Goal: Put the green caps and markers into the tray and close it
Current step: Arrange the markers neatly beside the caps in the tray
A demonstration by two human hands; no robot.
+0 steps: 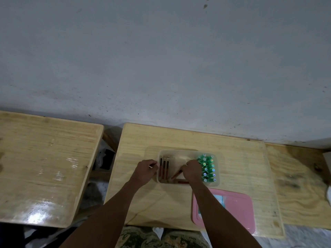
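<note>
A translucent white tray (179,152) sits mid-table. Several green caps (207,167) stand in rows at its right end. Three reddish markers (164,168) lie side by side at its left end. My right hand (191,170) is inside the tray, fingers curled round another reddish marker (176,174) that lies slanted; one more marker (182,182) lies along the near wall. My left hand (146,170) grips the tray's left rim and pinches a thin pale stick. The pink lid (238,208) lies flat on the table, near right of the tray.
The tray's wooden table (136,140) butts against a grey wall. A second wooden table (44,158) stands left across a gap with dark clutter below. Another wooden surface (300,176) adjoins on the right. My patterned trousers show at the bottom edge.
</note>
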